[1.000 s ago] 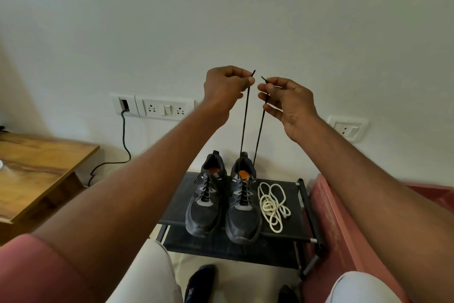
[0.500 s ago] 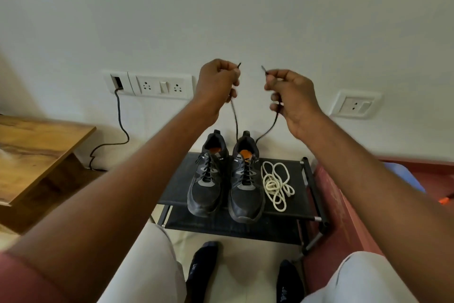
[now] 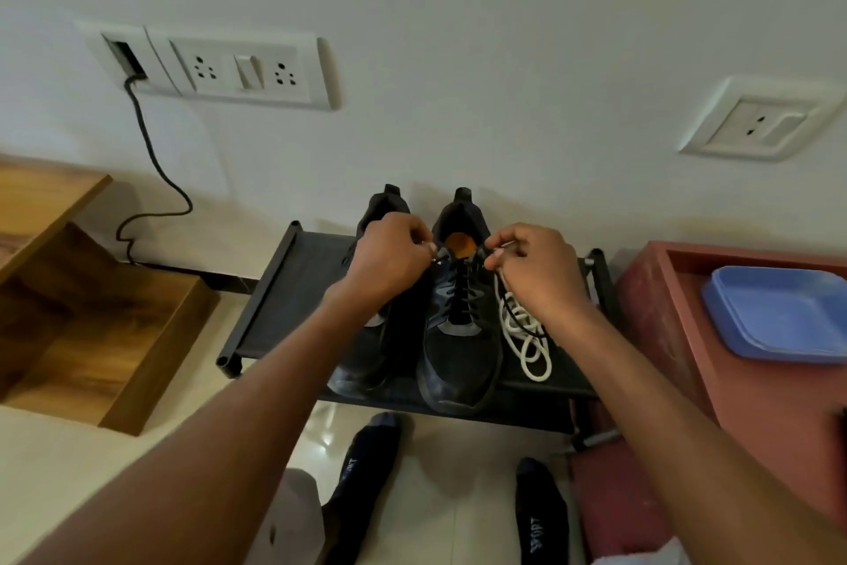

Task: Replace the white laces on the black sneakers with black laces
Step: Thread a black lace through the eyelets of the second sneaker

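Two black sneakers stand side by side on a low black shoe rack [image 3: 279,289]. The right sneaker [image 3: 460,353] carries a black lace [image 3: 464,298] through its eyelets. My left arm covers much of the left sneaker [image 3: 366,363]. My left hand [image 3: 389,262] and my right hand [image 3: 536,271] sit at the top of the right sneaker, each pinching one end of the black lace. A loose coil of white laces [image 3: 525,335] lies on the rack just right of that sneaker, partly under my right hand.
A wooden cabinet [image 3: 68,303] stands to the left. To the right is a red box [image 3: 664,335] holding a blue tray [image 3: 779,312]. Wall sockets [image 3: 243,69] and a black cable [image 3: 151,161] are on the wall behind. My feet in dark socks [image 3: 362,482] rest below the rack.
Both hands have dropped from chest height, where they held the lace ends taut, down to the top of the right sneaker. The view has tilted downward and moved closer.
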### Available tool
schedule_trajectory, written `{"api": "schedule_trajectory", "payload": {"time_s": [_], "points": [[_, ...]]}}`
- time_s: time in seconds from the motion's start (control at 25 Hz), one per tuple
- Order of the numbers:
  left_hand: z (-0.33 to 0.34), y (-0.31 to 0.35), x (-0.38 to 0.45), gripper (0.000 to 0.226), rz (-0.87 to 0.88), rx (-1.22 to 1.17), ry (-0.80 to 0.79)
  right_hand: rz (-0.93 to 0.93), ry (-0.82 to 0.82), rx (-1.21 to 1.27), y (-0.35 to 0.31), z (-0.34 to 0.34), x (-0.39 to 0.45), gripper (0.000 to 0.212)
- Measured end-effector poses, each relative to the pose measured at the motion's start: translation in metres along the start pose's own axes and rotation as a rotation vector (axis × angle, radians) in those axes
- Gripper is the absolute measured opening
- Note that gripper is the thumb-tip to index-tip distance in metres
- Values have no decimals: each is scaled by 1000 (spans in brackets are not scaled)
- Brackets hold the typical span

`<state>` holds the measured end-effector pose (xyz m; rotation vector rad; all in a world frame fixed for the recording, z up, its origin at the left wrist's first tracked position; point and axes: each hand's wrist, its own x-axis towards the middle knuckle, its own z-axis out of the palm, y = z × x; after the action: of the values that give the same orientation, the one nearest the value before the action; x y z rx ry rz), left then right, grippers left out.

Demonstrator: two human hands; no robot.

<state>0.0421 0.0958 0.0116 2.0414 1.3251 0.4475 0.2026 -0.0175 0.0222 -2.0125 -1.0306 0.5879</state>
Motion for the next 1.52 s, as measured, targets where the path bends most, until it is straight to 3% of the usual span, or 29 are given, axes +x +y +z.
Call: {"api": "schedule_trajectory", "payload": {"time_s": [0.08, 0.2, 0.36, 0.56, 0.8, 0.96, 1.08, 1.16, 1.32, 1.52], "points": [[-5, 1, 6, 23, 4, -141, 44, -24, 19, 52, 3, 4, 4, 23], [-15, 11, -3, 29, 16, -515, -135, -37, 23, 164, 4, 8, 1, 10], [-12, 10, -8, 26, -83, -612, -275, -54, 1, 191, 3, 16, -1, 11], [-13, 11, -13, 35, -4, -468, -413, -209, 76, 57, -3, 17, -4, 7], [-21, 14, -11, 32, 10, -494, -396, -200, 52, 162, -5, 19, -5, 9], [-23, 12, -8, 28, 5, -449, -369, -204, 13, 31, 1, 21, 0, 18], [-23, 2, -6, 15, 56, -112, -248, -160, 11, -194, 12, 19, 5, 35], [-20, -3, -7, 12, 81, 133, -216, -82, 15, -250, 20, 16, 9, 28], [-12, -2, -8, 26, -4, 241, -97, -11, -43, -265, 23, 18, 17, 7], [5, 8, -2, 21, 29, 204, -158, -19, -79, -230, 23, 23, 22, 17]]}}
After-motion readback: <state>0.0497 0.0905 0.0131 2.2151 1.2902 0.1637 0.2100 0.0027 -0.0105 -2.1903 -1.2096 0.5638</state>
